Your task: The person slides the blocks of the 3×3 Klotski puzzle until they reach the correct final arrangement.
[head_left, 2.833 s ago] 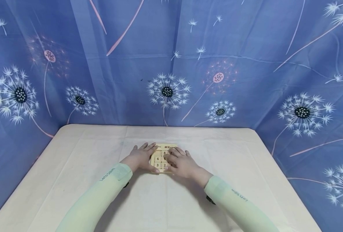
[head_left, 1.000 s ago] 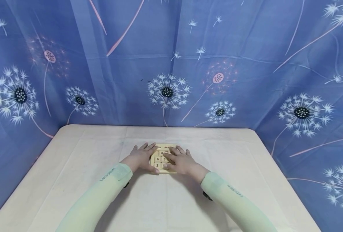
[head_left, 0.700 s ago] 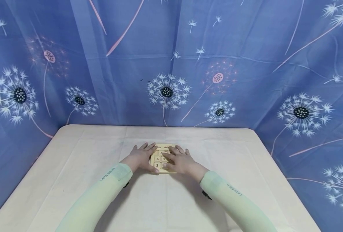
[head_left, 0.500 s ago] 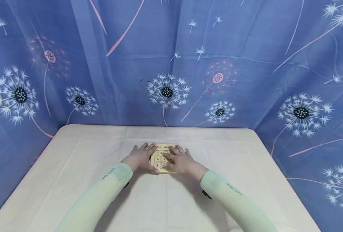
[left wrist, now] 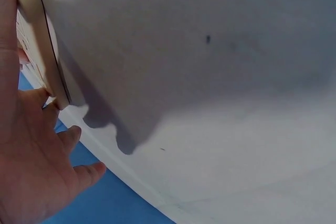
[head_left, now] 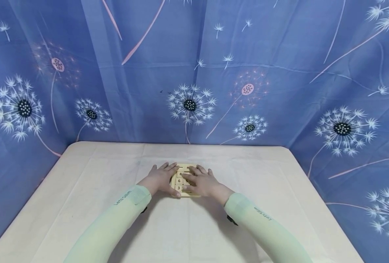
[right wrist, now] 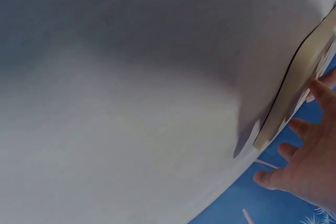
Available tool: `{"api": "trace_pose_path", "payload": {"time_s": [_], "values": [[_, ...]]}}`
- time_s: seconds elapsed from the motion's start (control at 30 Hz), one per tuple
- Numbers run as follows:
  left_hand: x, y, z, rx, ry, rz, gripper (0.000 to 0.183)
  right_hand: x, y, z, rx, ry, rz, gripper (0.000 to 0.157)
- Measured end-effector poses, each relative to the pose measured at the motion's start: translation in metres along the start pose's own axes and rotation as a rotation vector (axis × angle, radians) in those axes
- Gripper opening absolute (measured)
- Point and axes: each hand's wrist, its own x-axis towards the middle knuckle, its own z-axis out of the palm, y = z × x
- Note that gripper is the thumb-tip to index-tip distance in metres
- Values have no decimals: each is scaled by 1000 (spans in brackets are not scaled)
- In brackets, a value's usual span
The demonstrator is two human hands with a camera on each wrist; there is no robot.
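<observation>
A pale wooden sliding number puzzle (head_left: 183, 181) lies flat on the table between both hands in the head view. Its left column reads 8, 6, 3 from the far side; the right-hand tiles are mostly covered. My left hand (head_left: 159, 179) grips the left side, index finger at the far corner and thumb at the near one. The left wrist view shows the thumb and fingers along the puzzle's edge (left wrist: 44, 51). My right hand (head_left: 205, 184) spreads over the right side, fingertips on the tiles. In the right wrist view its loosely extended fingers lie by the opposite edge (right wrist: 296, 82).
Cream cloth covers the table (head_left: 194, 233), its far edge beyond the puzzle. A blue curtain (head_left: 141, 109) with dandelion prints hangs behind and along both sides. Both forearms wear pale green sleeves (head_left: 112, 219), with a dark strap (head_left: 232, 220) under the right wrist.
Tile 8 has slid left from the middle of the top row into the gap at its left end. My right hand has shifted slightly left over the tiles; my left hand stays put.
</observation>
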Motion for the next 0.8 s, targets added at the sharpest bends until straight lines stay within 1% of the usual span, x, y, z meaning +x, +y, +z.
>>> {"api": "trace_pose_path", "payload": {"time_s": [0.33,0.63,0.8], "values": [[1,0,-1,11,-8,-1,118,2,-5,-2,3,-6,-11,61],[1,1,-1,2,-8,3,118,3,-5,-2,3,-5,-14,61],[0,1,-1,-4,-7,2,118,2,-3,-2,-1,4,-32,61]]}}
